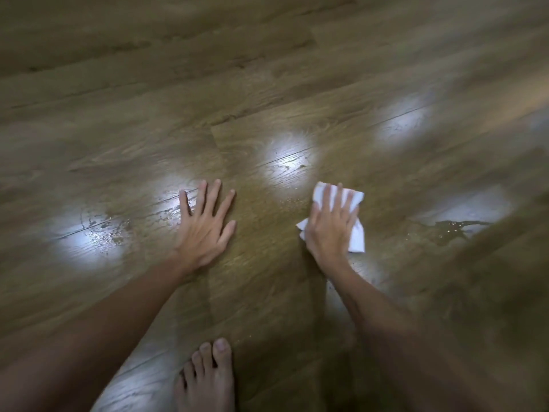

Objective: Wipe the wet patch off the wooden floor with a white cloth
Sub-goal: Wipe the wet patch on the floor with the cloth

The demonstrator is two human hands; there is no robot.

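Head view. You are mid-wipe, by my reading: your right hand (329,224) lies flat on the white cloth (355,236), fingers straight and spread, pressing it to the wooden floor (267,69) rather than clutching it. The cloth sits right of centre, its corners showing past the hand at the far side, the left and the near right. Your left hand (205,224) is also flat on the boards, fingers splayed, holding nothing; it looks like a brace for your weight. A bare foot (208,379) is at the near edge.

Water left to clear: a puddle (448,230) with a ragged outline to the right of the cloth, apart from it; beaded droplets (110,230) to the left beyond the left hand; a few specks (292,168) just beyond the cloth, under a glare spot. Task judged partly done at best.

Next move, as a judgement: slide the cloth right into the puddle under steady palm pressure, then cross to the left droplets.

Materials: boards are brown, grained and glossy, with thin seams, throwing back several round light reflections. Cloth is thin, soft, folded, roughly rectangular, likely absorbent. Right side of the frame is blurred.
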